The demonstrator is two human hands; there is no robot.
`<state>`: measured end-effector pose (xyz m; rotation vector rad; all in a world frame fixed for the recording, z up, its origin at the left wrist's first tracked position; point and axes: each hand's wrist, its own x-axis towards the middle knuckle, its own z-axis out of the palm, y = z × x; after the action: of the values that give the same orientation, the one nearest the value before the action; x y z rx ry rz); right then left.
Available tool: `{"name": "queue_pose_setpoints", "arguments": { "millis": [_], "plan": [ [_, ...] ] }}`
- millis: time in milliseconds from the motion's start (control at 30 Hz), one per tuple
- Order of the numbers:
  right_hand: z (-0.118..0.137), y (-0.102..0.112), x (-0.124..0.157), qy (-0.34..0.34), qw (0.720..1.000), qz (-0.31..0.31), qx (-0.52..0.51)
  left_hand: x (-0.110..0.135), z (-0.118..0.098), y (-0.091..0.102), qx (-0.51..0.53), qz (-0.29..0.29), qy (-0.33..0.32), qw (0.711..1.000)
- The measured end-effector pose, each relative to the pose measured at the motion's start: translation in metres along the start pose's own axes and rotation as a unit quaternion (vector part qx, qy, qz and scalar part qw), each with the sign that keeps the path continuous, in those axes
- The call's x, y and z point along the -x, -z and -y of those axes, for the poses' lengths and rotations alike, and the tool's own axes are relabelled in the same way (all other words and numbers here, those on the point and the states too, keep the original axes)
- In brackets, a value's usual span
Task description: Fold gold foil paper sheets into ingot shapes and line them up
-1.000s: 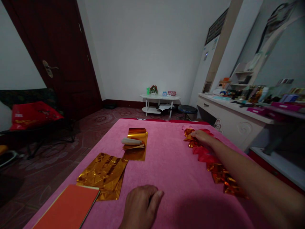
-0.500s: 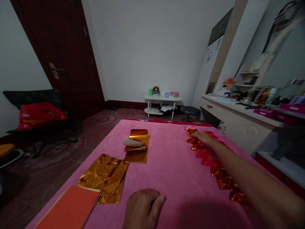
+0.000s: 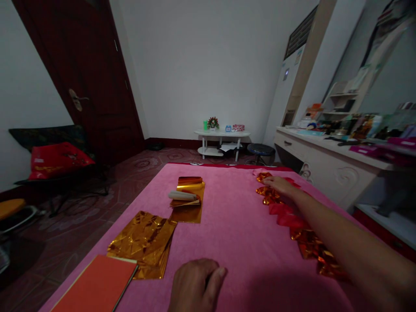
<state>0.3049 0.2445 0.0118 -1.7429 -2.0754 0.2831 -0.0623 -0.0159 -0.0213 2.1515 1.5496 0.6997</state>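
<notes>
My left hand rests on the pink cloth near the front edge, fingers curled in and thumb alongside, with nothing visible in it. My right hand reaches to the far right, its fingertips on a folded gold foil piece. Toward me from it runs a line of folded red pieces and gold-orange foil pieces, partly hidden by my right forearm. Left of centre lie a stack of creased gold foil sheets and gold sheets with a pale grey rolled strip on top.
An orange-red booklet or card stack lies at the near left, overlapping the foil sheets. The table's pink cloth spans the middle. Beyond stand a low white table, a black stool, and a cluttered dresser on the right.
The view has shifted slightly. My right hand stays at the far gold foil pieces, and my left hand keeps its place on the cloth.
</notes>
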Motion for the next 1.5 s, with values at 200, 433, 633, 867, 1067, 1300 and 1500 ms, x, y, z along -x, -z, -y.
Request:
{"name": "queue_pose_setpoints", "arguments": {
  "millis": [200, 433, 633, 867, 1067, 1300, 1500],
  "plan": [
    [-0.005, 0.011, 0.019, -0.005, 0.996, 0.030, 0.083, 0.001, -0.002, 0.000, -0.011, -0.006, 0.008, 1.000],
    [-0.004, 0.009, 0.022, -0.035, 0.985, 0.002, 0.166, 0.000, -0.001, -0.001, -0.007, -0.003, 0.005, 1.000],
    [0.000, 0.007, 0.018, -0.073, 0.974, -0.020, 0.211, 0.000, 0.000, -0.001, -0.004, -0.001, 0.004, 1.000],
    [-0.004, 0.011, 0.012, -0.137, 0.951, -0.052, 0.273, 0.000, 0.002, -0.003, -0.006, 0.005, 0.002, 1.000],
    [-0.002, 0.010, 0.008, -0.155, 0.941, -0.069, 0.294, -0.001, 0.002, -0.003, -0.006, 0.002, 0.003, 1.000],
    [0.004, 0.012, 0.015, -0.153, 0.941, -0.110, 0.280, -0.001, 0.000, 0.000, -0.004, 0.005, 0.000, 1.000],
    [0.003, 0.028, 0.029, -0.098, 0.975, -0.071, 0.188, 0.000, -0.003, 0.003, 0.001, 0.009, -0.001, 1.000]
  ]
}}
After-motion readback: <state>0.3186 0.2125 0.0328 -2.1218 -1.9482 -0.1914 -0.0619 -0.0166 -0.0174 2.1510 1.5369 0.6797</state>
